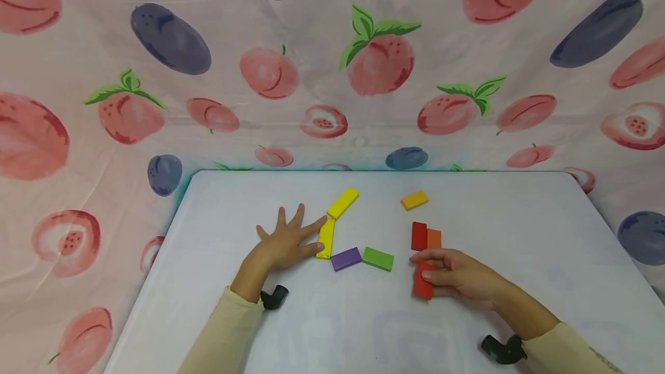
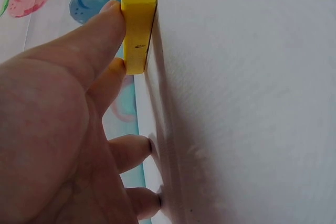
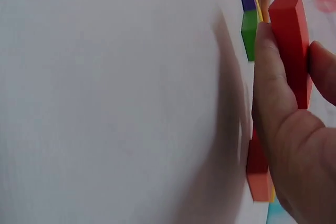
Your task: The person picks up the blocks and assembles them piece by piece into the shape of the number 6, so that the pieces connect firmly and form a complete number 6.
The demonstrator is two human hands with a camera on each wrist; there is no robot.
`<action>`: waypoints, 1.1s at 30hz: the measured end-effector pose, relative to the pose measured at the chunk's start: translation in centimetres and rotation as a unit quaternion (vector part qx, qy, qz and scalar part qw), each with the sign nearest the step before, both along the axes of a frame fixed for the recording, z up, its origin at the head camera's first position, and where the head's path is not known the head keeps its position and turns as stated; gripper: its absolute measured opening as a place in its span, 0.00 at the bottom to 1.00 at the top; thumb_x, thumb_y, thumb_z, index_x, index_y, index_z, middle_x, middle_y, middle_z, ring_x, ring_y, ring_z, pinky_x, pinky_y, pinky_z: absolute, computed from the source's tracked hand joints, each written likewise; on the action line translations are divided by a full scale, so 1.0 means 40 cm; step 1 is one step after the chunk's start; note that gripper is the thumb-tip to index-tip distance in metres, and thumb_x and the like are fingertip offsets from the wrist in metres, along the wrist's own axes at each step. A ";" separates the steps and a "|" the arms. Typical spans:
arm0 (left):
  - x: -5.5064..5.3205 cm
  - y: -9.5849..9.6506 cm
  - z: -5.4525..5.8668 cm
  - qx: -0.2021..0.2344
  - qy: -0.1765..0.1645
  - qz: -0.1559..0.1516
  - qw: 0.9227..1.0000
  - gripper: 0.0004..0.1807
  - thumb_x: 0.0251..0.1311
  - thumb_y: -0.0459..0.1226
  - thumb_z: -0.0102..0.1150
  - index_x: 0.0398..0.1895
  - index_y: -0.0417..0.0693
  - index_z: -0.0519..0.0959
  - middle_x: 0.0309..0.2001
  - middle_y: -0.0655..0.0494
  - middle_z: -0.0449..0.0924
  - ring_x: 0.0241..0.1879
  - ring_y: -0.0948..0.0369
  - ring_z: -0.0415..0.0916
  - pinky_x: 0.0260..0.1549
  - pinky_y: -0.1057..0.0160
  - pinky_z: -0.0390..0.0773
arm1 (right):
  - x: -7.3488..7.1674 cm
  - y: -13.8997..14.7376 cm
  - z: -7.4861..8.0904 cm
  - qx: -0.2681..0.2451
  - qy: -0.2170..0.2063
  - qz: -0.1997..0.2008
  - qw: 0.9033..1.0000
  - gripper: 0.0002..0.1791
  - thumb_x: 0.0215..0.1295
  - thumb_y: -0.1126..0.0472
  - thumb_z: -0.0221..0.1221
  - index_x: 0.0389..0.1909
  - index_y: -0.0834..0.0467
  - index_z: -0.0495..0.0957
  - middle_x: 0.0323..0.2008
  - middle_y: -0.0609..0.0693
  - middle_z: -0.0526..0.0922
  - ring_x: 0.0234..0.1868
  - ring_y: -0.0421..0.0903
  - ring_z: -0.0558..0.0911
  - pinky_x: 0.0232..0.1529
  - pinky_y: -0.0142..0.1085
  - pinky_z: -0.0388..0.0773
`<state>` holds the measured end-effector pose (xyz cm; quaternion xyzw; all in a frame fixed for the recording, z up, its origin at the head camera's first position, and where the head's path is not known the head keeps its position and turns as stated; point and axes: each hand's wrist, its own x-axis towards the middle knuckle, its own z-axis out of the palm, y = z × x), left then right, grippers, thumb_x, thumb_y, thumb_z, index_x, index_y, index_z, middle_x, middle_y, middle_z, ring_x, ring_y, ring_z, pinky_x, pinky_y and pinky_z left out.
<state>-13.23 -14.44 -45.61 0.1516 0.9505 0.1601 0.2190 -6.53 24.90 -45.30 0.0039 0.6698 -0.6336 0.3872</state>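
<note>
My left hand [image 1: 283, 247] rests on the white table with its fingers spread. Its thumb and index fingertip touch the left side of a yellow block [image 1: 326, 239], also seen in the left wrist view. A second yellow block [image 1: 343, 203] slants away from that one's far end. Next to its near end lie a purple block [image 1: 346, 259] and a green block [image 1: 378, 259], forming a bent row. On the right, my right hand [image 1: 462, 279] pinches a red block [image 3: 290, 40] between thumb and fingers, close over the table.
Just beyond my right hand, a darker red block [image 1: 419, 236] and an orange block [image 1: 433, 238] lie side by side. A yellow-orange block [image 1: 414, 200] lies farther back. Fruit-patterned cloth [image 1: 322, 33] rises behind the table [image 1: 519, 218].
</note>
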 end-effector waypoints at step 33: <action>0.001 -0.001 0.003 0.002 0.000 -0.003 1.000 0.36 0.68 0.63 0.53 0.78 0.83 0.56 0.84 0.48 0.37 0.80 0.32 0.25 0.58 0.12 0.30 | 0.029 -0.145 0.005 0.296 0.179 -0.042 0.937 0.12 0.56 0.51 0.75 0.35 0.50 0.84 0.28 0.48 0.82 0.28 0.46 0.79 0.28 0.35 0.79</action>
